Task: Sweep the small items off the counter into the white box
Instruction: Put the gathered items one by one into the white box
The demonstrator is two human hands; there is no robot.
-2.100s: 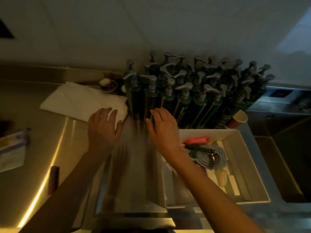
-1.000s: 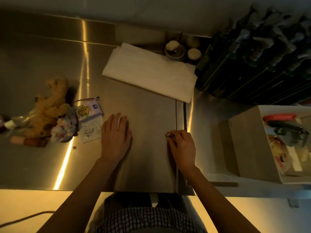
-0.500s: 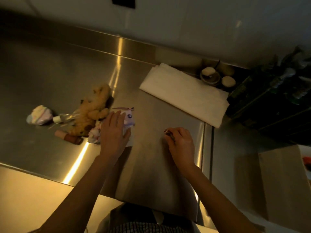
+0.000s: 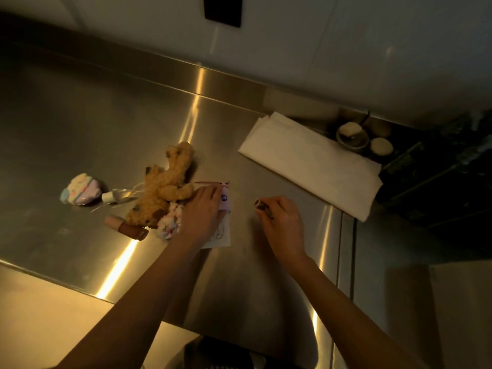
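Note:
A cluster of small items lies on the steel counter [image 4: 80, 123]: a tan plush toy [image 4: 165, 187], a pastel cupcake-shaped toy [image 4: 81, 192], a brown tube [image 4: 127, 228], a clear-wrapped white piece [image 4: 117, 195], a speckled soft ball [image 4: 170, 225] and a printed card packet [image 4: 223, 222]. My left hand [image 4: 203, 213] lies flat, fingers together, on the packet and against the plush toy. My right hand [image 4: 279, 222] is curled around a small dark cylindrical item [image 4: 259, 203]. The white box's side [image 4: 463, 315] shows at the lower right edge.
A folded white cloth [image 4: 311, 162] lies at the back right. Behind it stand a small dish with a pale lump [image 4: 351, 134] and a round lid [image 4: 381, 145]. Dark bottles [image 4: 439, 169] crowd the far right. The counter's front edge runs diagonally at lower left.
The view has swung left, away from the box and pump bottles. My left hand slid left onto the card packet and against the plush toy. My right hand stayed curled on the small item.

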